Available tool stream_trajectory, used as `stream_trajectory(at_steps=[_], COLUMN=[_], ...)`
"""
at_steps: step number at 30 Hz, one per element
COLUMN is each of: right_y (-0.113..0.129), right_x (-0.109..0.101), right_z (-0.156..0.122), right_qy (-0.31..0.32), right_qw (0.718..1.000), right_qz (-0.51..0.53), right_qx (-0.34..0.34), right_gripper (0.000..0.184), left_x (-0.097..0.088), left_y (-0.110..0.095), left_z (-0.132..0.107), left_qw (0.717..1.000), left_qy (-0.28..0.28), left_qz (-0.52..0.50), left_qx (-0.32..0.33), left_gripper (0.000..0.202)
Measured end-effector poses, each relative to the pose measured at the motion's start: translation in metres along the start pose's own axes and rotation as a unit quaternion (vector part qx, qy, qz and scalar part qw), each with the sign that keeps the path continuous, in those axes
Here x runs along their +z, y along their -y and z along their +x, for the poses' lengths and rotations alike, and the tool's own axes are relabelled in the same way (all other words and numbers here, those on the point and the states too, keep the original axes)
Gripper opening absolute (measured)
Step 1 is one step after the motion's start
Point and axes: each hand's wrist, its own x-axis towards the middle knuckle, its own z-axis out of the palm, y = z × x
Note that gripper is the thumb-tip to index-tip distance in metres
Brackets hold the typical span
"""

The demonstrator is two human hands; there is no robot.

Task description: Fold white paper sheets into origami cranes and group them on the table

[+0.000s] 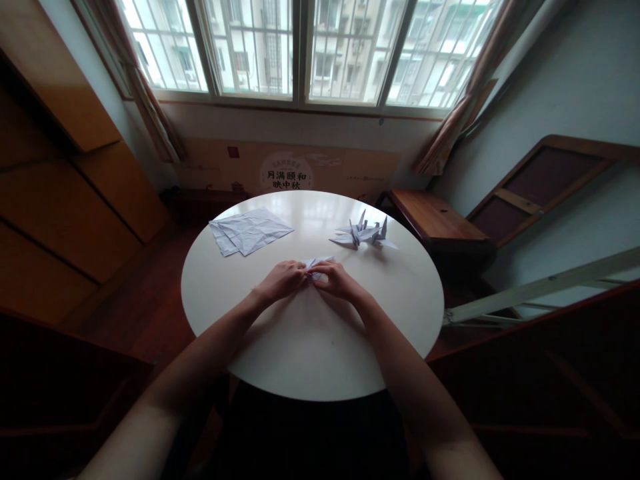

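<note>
On the round white table (pixel 310 347), my left hand (pixel 281 280) and my right hand (pixel 334 279) meet at the middle. Both have their fingers pinched on a small folded piece of pale paper (pixel 318 263), most of it hidden under my fingers. Two finished paper cranes (pixel 365 233) stand to the right, a little farther back. A few creased paper sheets (pixel 249 231) lie flat at the back left of the table.
A low wooden bench (pixel 433 220) stands behind the table on the right, under a wide barred window (pixel 305 50). Wooden cabinets (pixel 60 193) line the left wall. A pale bar (pixel 540 288) slants in from the right.
</note>
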Motion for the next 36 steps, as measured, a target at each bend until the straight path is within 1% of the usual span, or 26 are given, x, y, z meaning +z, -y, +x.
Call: stream_trajectory(at_steps=[3,8,11,14,20,23,27,31,32,33,36], right_y=[-0.001,-0.002,0.000,0.001,-0.001,-0.003,-0.002,0.003,0.004,0.005,0.006], right_x=[0.000,0.000,-0.002,-0.004,-0.004,-0.003,-0.006,-0.011,-0.011,-0.011,-0.010], right_z=[-0.001,-0.003,-0.003,-0.003,-0.002,-0.001,-0.002,-0.003,-0.003,-0.003,-0.002], right_qy=[0.006,0.005,0.009,0.008,-0.003,-0.011,-0.005,0.016,0.015,0.011,-0.004], right_qw=[1.000,0.999,0.999,0.999,1.000,1.000,1.000,0.999,0.998,0.997,0.995], right_qz=[-0.007,-0.040,-0.053,-0.054,0.002,-0.004,-0.013,-0.047,-0.059,-0.071,-0.098], right_qx=[0.001,0.010,0.008,0.002,-0.001,0.007,0.004,-0.011,-0.009,-0.004,0.013], right_gripper=[0.036,0.042,0.043,0.040,0.017,0.015,0.025,0.048,0.050,0.047,0.025], left_x=[0.000,0.001,0.002,0.002,-0.005,-0.005,-0.003,0.001,0.002,0.003,0.003], left_y=[0.003,0.007,0.008,0.010,0.008,0.004,0.004,0.009,0.010,0.011,0.011], left_z=[-0.001,-0.003,-0.003,-0.003,-0.003,-0.002,-0.002,-0.002,-0.003,-0.003,-0.003], left_qw=[1.000,0.999,0.999,0.998,0.995,0.995,0.998,0.997,0.995,0.993,0.988], left_qy=[0.000,-0.013,-0.016,-0.023,-0.012,-0.008,-0.012,-0.020,-0.024,-0.028,-0.037], left_qz=[-0.030,-0.036,-0.026,-0.034,-0.097,-0.095,-0.055,-0.053,-0.063,-0.074,-0.113], left_qx=[0.006,-0.019,-0.037,-0.046,0.027,0.035,0.006,-0.057,-0.075,-0.089,-0.097], left_gripper=[0.023,0.018,0.017,0.021,0.021,0.021,0.024,0.025,0.024,0.024,0.027])
